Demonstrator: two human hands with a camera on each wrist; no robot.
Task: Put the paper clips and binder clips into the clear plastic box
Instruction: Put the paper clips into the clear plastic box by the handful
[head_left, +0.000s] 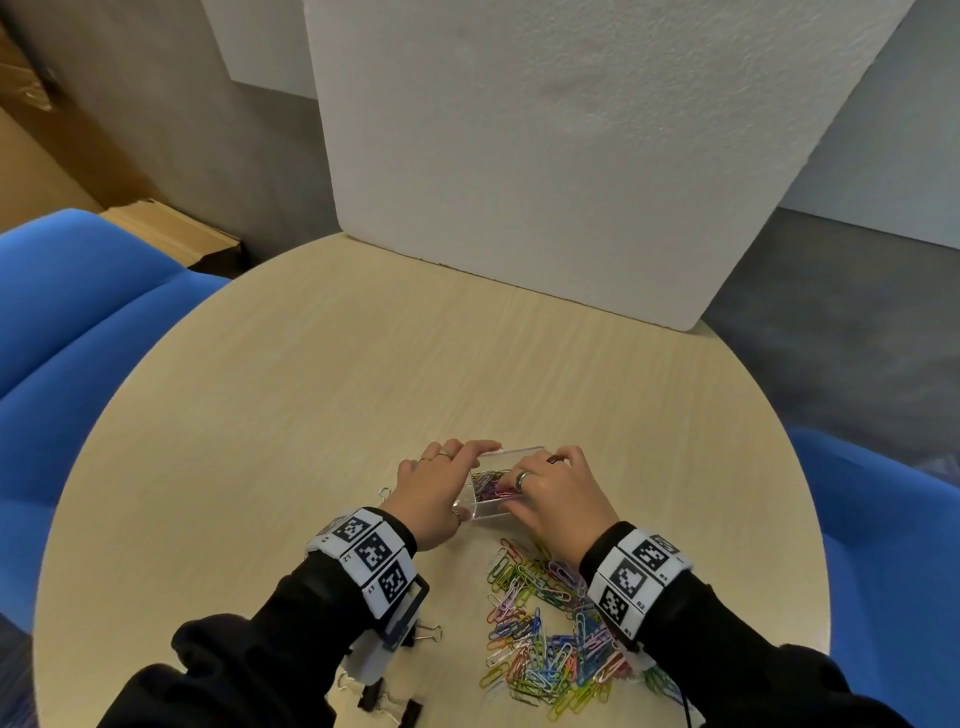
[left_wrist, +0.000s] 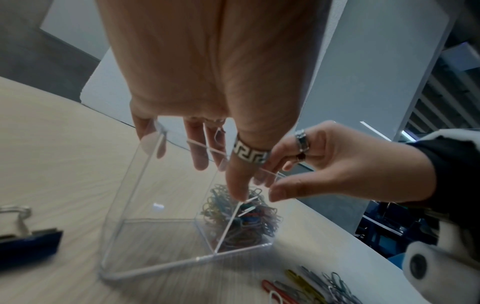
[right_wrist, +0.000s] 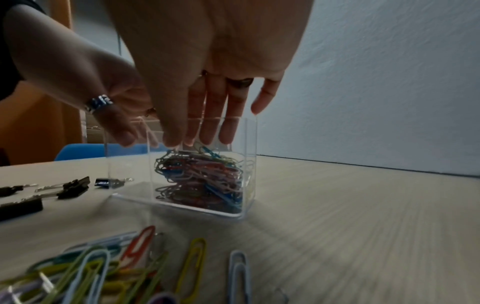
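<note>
right now my left hand (head_left: 434, 488) grips the rim of the clear box (right_wrist: 182, 164) in the middle of the table (head_left: 363, 374), while my right hand (head_left: 550, 493) hangs with loose fingers over the clips already inside. the big pile of paper clips (head_left: 550, 644) and the binder clips (head_left: 395, 701) lie outside. the light box could tip and spill if either hand catches its wall.

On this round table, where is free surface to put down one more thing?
The round wooden table is bare between the clear plastic box and the white foam board. Near the person, coloured paper clips and black binder clips crowd it.
</note>
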